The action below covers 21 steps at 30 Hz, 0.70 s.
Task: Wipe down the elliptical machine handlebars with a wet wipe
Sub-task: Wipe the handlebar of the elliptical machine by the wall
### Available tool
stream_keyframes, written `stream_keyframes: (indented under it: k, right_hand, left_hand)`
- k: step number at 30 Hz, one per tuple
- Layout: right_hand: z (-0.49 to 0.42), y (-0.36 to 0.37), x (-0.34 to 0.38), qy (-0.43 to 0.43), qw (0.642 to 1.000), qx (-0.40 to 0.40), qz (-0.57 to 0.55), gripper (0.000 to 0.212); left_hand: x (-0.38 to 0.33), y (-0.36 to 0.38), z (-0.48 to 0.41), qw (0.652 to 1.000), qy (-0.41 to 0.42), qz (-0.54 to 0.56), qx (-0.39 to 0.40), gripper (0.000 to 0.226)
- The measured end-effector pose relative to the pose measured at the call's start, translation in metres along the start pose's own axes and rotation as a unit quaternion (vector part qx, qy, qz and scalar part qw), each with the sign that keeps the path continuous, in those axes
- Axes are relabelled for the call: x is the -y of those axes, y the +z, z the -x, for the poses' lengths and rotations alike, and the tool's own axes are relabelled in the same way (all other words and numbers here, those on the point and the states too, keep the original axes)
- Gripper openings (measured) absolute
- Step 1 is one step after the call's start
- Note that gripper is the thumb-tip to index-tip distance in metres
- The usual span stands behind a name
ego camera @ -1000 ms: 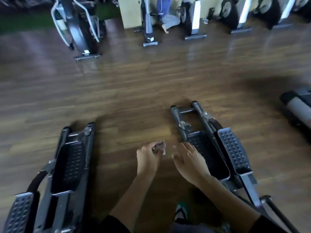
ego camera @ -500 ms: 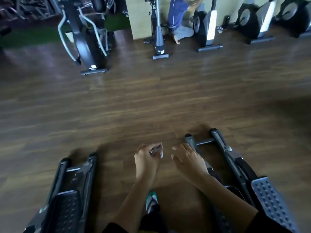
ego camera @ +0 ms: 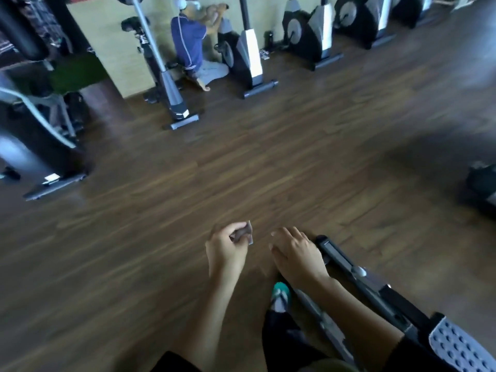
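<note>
You've looked up: the elliptical slid to the bottom-right corner, no handlebars visible yet. Left hand fingers pinch the wipe; right hand fingers spread, empty.

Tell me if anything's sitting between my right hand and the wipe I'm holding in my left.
Nothing visible does. The left hand pinches the small wipe at its fingertips, and the open right hand hovers just beside it; only bare wooden floor shows through the gap. The handlebars are out of frame.
</note>
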State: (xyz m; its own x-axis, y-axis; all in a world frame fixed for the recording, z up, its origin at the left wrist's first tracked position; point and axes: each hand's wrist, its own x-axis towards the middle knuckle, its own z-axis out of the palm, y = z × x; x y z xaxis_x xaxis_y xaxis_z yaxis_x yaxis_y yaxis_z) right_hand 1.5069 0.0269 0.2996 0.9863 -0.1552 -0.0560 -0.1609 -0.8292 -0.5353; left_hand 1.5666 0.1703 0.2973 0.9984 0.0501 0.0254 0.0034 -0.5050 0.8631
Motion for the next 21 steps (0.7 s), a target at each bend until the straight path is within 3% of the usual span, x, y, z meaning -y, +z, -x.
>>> stream_keyframes:
  k: [9,15,21]
  right_hand:
    - [-0.231,-0.066,-0.058,0.036,0.994,-0.075,0.066,0.020]
    - [-0.338,-0.106,-0.116,0.110,0.987,-0.096,0.074,0.025]
    - [-0.430,-0.152,-0.198,0.216,0.959,-0.160,0.087,0.029]
  left_hand:
    - [-0.069,0.114,-0.230,0.995,0.060,0.034,0.073,0.029]
    - [-0.119,0.208,-0.343,0.986,0.120,0.012,0.116,0.027]
    - [-0.196,0.331,-0.436,0.959,0.185,0.009,0.213,0.029]
